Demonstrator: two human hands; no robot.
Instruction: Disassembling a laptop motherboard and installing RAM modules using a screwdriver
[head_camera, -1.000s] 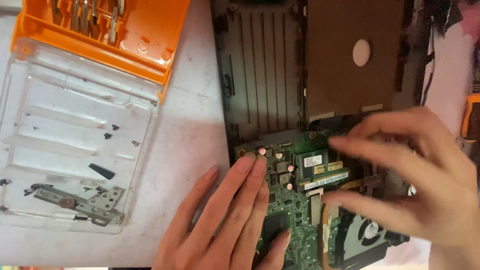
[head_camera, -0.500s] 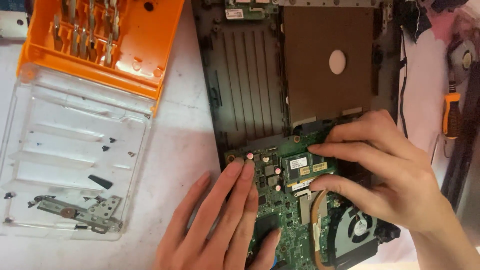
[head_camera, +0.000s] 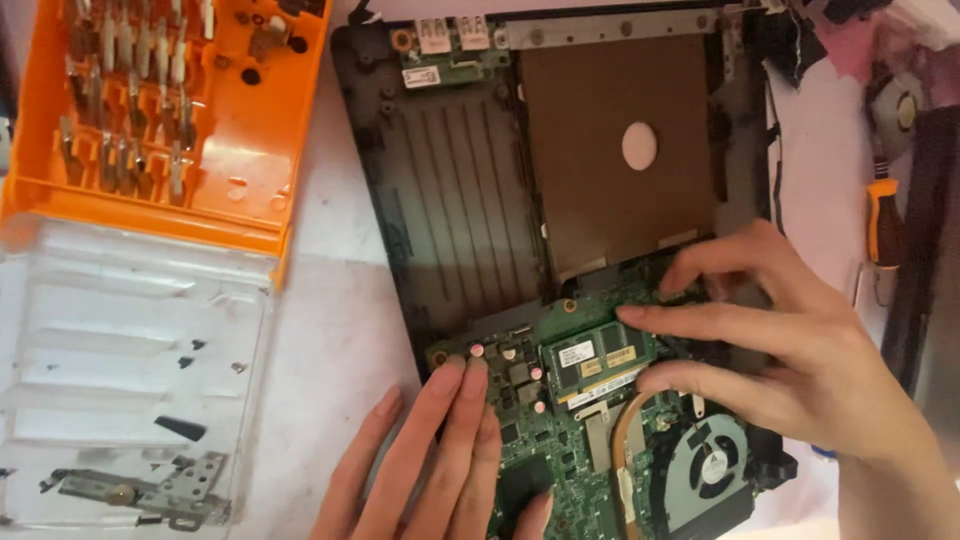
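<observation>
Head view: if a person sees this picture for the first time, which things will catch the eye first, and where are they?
Both hands press on a green circuit board at the bottom centre: the left hand lies flat on its left part, and the right hand fingers a memory module. The board sits in an opened black laptop shell. At the upper left lies a bright orange tool case, its clear lid holding small screws.

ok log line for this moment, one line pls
left hand: flat on green circuit board | right hand: fingertips at memory module | laptop base: open
</observation>
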